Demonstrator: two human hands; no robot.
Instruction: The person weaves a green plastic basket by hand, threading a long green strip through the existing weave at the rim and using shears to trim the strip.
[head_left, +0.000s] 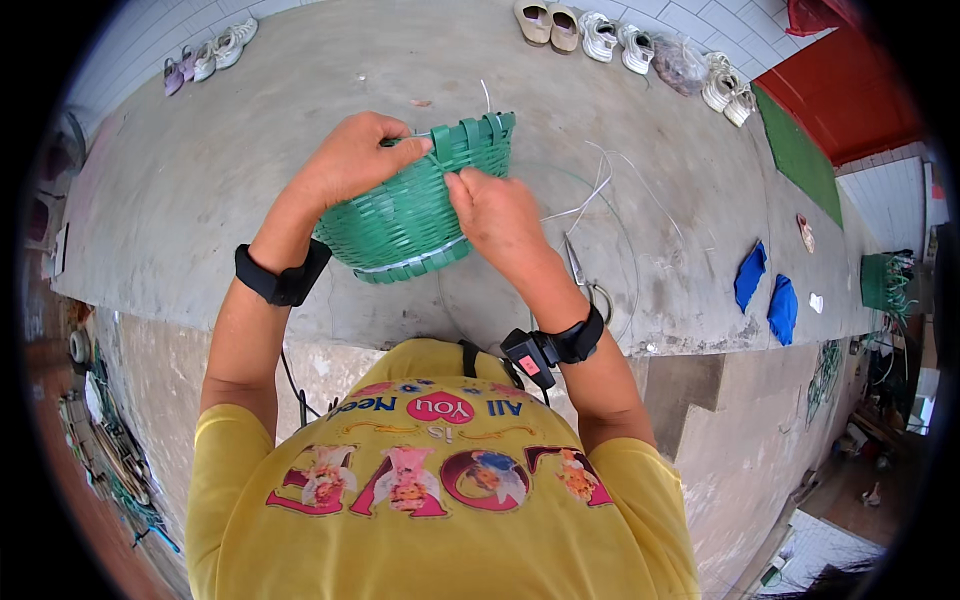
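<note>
A woven green plastic-strip basket (405, 214) lies tilted on its side before me, with white strips along its rim and lower band. My left hand (371, 154) grips the basket's upper edge, thumb pressed on the weave near a looped strip. Close beside it, my right hand (495, 210) pinches a narrow green strip against the basket's side. A loose white strip end (484, 94) sticks up past the far edge. Scissors (576, 262) with pointed blades lie on the concrete just right of my right forearm. My fingers hide part of the weave.
Thin loose white strips (600, 180) curl over the floor on the right. Blue cloth-like pieces (782, 309) lie farther right, near a green container (874, 281) holding green strips. Several shoes (598, 36) line the far wall. The raised concrete's edge runs just before my body.
</note>
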